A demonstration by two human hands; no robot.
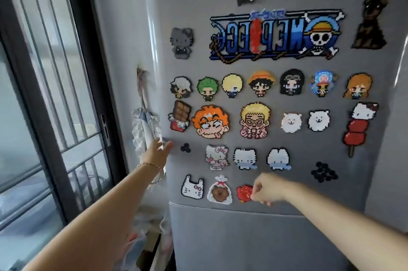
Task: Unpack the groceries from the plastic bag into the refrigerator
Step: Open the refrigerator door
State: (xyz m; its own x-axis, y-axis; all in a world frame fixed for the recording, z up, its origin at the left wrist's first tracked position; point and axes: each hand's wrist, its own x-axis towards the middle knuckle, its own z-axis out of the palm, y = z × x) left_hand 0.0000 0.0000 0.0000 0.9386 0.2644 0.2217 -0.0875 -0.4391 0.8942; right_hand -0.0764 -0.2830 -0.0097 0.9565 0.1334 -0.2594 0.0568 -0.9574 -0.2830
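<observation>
Two bare hands are stretched toward a closed grey fridge, its upper door covered with bead-art magnets. The left hand is spread open, fingers extended at the door's left edge, a thin bracelet worn at the wrist. The right hand is curled loosely, nothing held in it, its fingertips touching or just beside a red magnet near the bottom of the upper door. Just left of that hand, a bear magnet is seen. Below the left forearm, beside the fridge, a translucent plastic bag is partly visible on the floor. Left of the left hand, a barred window is seen, and bags are hung just beyond its fingers.
</observation>
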